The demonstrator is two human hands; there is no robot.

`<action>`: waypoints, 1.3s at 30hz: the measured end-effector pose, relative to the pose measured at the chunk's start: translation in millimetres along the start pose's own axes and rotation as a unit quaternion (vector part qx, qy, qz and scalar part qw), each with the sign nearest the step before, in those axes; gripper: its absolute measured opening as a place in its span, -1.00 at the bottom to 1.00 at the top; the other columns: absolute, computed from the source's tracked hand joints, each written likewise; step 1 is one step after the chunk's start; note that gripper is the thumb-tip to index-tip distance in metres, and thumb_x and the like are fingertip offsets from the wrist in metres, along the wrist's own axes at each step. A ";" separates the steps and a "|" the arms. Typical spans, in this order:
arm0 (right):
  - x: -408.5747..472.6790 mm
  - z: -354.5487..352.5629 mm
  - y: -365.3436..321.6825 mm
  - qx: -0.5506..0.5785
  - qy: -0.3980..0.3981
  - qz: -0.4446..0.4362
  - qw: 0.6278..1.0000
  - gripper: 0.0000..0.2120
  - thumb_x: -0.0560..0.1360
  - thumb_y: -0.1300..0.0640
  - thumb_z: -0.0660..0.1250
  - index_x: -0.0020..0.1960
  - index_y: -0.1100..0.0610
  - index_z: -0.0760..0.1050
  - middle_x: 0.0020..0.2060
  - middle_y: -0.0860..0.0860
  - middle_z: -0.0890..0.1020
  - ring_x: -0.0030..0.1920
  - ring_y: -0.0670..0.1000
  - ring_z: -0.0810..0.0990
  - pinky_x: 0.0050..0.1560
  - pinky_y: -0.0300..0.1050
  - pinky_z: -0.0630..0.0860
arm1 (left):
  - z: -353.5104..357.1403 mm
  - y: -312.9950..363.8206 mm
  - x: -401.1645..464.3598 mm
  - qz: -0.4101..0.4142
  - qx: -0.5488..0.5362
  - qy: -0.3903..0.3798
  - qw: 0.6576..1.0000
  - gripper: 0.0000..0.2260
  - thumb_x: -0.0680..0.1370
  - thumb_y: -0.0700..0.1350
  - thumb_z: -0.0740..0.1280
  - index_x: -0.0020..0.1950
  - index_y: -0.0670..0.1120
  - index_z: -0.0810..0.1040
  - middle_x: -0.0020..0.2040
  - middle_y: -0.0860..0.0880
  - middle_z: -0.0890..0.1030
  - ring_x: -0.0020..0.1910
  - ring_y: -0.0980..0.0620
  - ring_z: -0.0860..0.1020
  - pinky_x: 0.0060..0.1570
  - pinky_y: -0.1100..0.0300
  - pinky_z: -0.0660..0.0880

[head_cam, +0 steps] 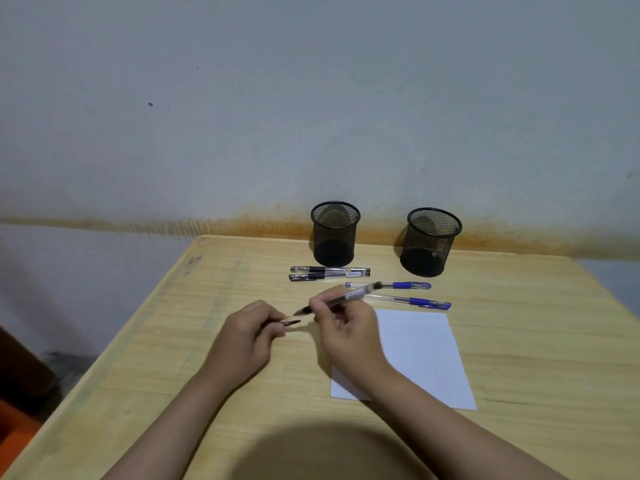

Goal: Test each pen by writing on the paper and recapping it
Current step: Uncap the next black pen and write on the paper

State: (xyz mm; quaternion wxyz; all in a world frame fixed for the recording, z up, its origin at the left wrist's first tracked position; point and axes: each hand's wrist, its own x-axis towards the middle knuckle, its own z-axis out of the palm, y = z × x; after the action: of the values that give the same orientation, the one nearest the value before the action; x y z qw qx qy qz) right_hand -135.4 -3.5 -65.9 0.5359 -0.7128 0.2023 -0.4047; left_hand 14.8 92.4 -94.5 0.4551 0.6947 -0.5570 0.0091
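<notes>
My right hand [346, 327] grips an uncapped black pen [356, 294], its tip pointing left toward my left hand. My left hand [247, 336] pinches the pen's cap [292, 322], a short gap from the tip. A white sheet of paper [420, 355] lies on the wooden table [173, 341], partly under my right hand. Two capped black pens [329, 273] lie side by side near the back. Two capped blue pens [412, 293] lie just beyond the paper.
Two black mesh pen cups stand near the wall, the left cup [335, 233] behind the black pens and the right cup [430, 240] behind the blue ones; neither shows anything inside. The table's left edge [114, 344] runs diagonally, with floor beyond it.
</notes>
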 end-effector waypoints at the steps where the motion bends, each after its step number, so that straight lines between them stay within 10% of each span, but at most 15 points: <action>1: 4.3 -6.0 -5.2 0.003 0.029 -0.041 0.999 -0.85 0.52 0.22 0.31 -0.20 0.04 0.53 -0.43 -0.13 0.56 -0.40 -0.15 0.49 -0.38 -0.32 0.39 | -4.8 -7.1 2.1 -0.018 0.009 0.027 0.999 -0.93 0.39 -0.25 0.36 -0.20 -0.12 0.61 -0.27 0.09 0.62 -0.25 0.19 0.57 -0.25 0.36 0.46; 6: 27.6 -44.3 -8.7 0.011 0.173 -0.050 0.984 -0.84 0.50 0.10 0.33 -0.26 0.03 0.50 -0.47 0.04 0.49 -0.45 0.06 0.42 -0.43 -0.08 0.37 | -13.2 -19.4 4.2 -0.061 0.038 0.109 0.992 -0.91 0.40 -0.34 0.45 -0.15 -0.18 0.65 -0.23 0.05 0.63 -0.17 0.15 0.59 -0.22 0.49 0.45; 22: 32.2 -61.0 41.3 -0.025 0.181 0.146 0.972 -0.82 0.46 0.08 0.41 -0.26 0.15 0.52 -0.39 0.04 0.60 -0.34 -0.04 0.57 -0.30 -0.24 0.48 | 8.5 0.3 -1.5 -0.008 0.132 -0.039 0.990 -0.65 0.48 0.09 0.25 0.13 -0.07 0.59 0.05 0.02 0.55 0.03 0.04 0.52 0.01 -0.04 0.50; 29: 25.5 -69.5 46.8 -0.082 0.122 0.144 0.979 -0.83 0.41 0.06 0.46 -0.16 0.16 0.57 -0.25 0.09 0.66 -0.17 0.04 0.65 -0.14 -0.09 0.59 | 47.9 44.3 -16.8 0.032 0.215 -0.323 0.921 -0.29 0.44 0.39 -0.17 0.52 0.09 -0.04 0.54 0.10 -0.16 0.49 0.14 -0.22 0.44 -0.11 -0.28; 39: 38.6 -67.3 34.2 -0.019 0.079 0.214 0.974 -0.91 0.46 0.16 0.42 -0.12 0.20 0.60 -0.29 0.20 0.69 -0.36 0.09 0.67 -0.31 -0.11 0.63 | 49.6 44.7 -14.8 0.017 0.237 -0.326 0.915 -0.26 0.44 0.40 -0.14 0.52 0.05 -0.07 0.54 0.13 -0.15 0.48 0.17 -0.23 0.45 -0.10 -0.26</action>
State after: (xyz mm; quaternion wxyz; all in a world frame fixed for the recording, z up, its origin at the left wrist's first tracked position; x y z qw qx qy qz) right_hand -161.0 -83.5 -77.2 0.5786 -0.6291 0.3992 -0.3319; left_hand -50.3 73.4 -103.4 0.0704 0.7370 -0.6677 -0.0779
